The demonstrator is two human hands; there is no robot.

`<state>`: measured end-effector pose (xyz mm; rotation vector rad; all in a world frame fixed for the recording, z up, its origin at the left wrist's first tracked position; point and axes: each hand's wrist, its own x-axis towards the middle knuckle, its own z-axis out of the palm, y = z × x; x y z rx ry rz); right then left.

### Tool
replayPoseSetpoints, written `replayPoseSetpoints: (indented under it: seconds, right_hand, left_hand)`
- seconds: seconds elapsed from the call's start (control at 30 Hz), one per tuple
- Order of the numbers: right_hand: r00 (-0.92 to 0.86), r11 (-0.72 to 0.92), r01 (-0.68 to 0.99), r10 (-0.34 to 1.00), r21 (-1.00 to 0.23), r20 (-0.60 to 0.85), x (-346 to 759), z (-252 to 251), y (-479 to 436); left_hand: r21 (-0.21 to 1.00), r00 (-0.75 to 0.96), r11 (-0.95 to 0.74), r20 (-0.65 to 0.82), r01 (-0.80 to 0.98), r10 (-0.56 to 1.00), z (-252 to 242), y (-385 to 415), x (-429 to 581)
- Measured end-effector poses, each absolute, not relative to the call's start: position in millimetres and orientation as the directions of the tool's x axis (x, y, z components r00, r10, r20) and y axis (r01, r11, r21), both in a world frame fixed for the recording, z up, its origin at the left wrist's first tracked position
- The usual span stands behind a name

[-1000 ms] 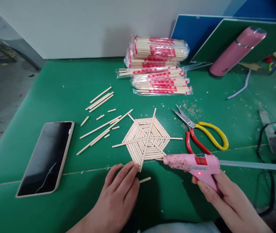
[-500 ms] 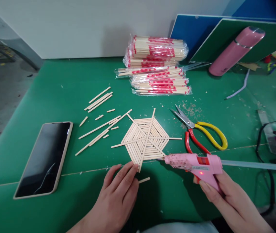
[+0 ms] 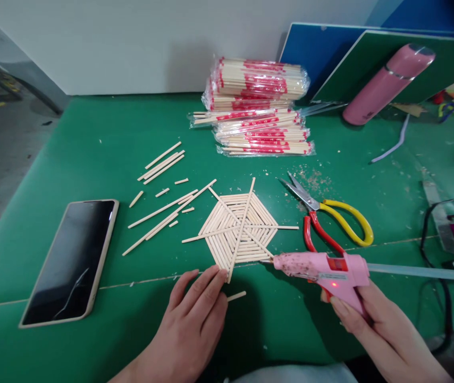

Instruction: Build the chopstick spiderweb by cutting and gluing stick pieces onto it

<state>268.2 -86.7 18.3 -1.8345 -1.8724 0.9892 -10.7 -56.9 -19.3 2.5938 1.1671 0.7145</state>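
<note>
A hexagonal lattice of pale wooden sticks (image 3: pixel 245 213), crossed by longer sticks, lies flat on the green table. At its lower left corner, my left hand (image 3: pixel 195 314) has its fingers close together, with fingertips on the lattice. A short stick (image 3: pixel 237 296) pokes out from beneath this hand; its other end is hidden. My right hand (image 3: pixel 382 319) is closed around the handle of a pink glue gun (image 3: pixel 322 266) with a red light on. The gun's metal nozzle is by the lattice's lower right corner, and a clear glue stick extends from its back.
Open scissors (image 3: pixel 318 207) with yellow and red handles lie right of the lattice. Loose sticks (image 3: pixel 159 213) and a phone (image 3: pixel 69 260) are to the left. Wrapped chopsticks (image 3: pixel 259 111) are stacked behind. A pink bottle (image 3: pixel 388 85) and cables (image 3: pixel 446 298) are on the right.
The glue gun and my right hand have shifted slightly to the right. My left hand keeps its place at the lattice's lower left corner.
</note>
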Motion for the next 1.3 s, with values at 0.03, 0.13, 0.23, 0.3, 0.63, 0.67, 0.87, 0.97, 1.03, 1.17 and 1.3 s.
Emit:
replayPoseSetpoints:
  seconds: [0.03, 0.13, 0.23, 0.3, 0.63, 0.67, 0.87, 0.97, 1.03, 1.17, 1.3]
  right_hand:
    - [-0.109, -0.075, 0.733, 0.968, -0.676, -0.225, 268.7, 18.1, -87.0]
    - [-0.097, -0.09, 0.732, 0.967, -0.676, -0.235, 271.0, 16.8, -88.1]
    - [-0.077, -0.114, 0.733, 0.966, -0.671, -0.248, 273.0, 15.9, -90.1]
    - [-0.075, -0.115, 0.738, 0.965, -0.665, -0.25, 274.1, 16.4, -91.3]
    - [-0.136, -0.05, 0.696, 0.97, -0.716, -0.201, 277.1, 21.7, -85.1]
    - [-0.136, -0.049, 0.696, 0.971, -0.716, -0.198, 277.3, 21.6, -85.3]
    - [-0.1, -0.08, 0.717, 0.971, -0.692, -0.216, 280.0, 20.3, -90.1]
    - [-0.088, -0.096, 0.734, 0.968, -0.672, -0.235, 282.8, 18.1, -91.8]
    - [-0.084, -0.104, 0.741, 0.966, -0.663, -0.245, 284.4, 16.9, -92.0]
    - [-0.083, -0.098, 0.735, 0.969, -0.671, -0.233, 285.6, 17.4, -91.0]
    - [-0.094, -0.08, 0.737, 0.971, -0.671, -0.219, 285.4, 19.2, -90.9]
  left_hand:
    - [0.372, 0.571, -0.665, 0.342, 0.647, 0.747, -19.3, -56.9, -10.8]
    - [0.368, 0.572, -0.668, 0.344, 0.647, 0.744, -19.8, -57.0, -10.8]
    - [0.371, 0.565, -0.664, 0.349, 0.649, 0.748, -20.3, -57.1, -10.7]
    - [0.37, 0.563, -0.662, 0.349, 0.652, 0.749, -20.4, -57.3, -10.7]
    - [0.373, 0.564, -0.663, 0.349, 0.649, 0.748, -17.6, -56.7, -9.6]
    - [0.372, 0.564, -0.664, 0.351, 0.648, 0.747, -17.2, -56.5, -9.5]
    - [0.382, 0.562, -0.657, 0.34, 0.65, 0.754, -16.5, -56.6, -9.4]
    - [0.385, 0.557, -0.655, 0.345, 0.65, 0.756, -17.3, -56.7, -9.4]
    - [0.381, 0.559, -0.658, 0.349, 0.649, 0.753, -17.7, -56.5, -9.6]
    - [0.377, 0.561, -0.658, 0.344, 0.652, 0.753, -18.1, -56.5, -10.0]
    - [0.388, 0.556, -0.654, 0.346, 0.649, 0.756, -17.7, -56.6, -9.6]
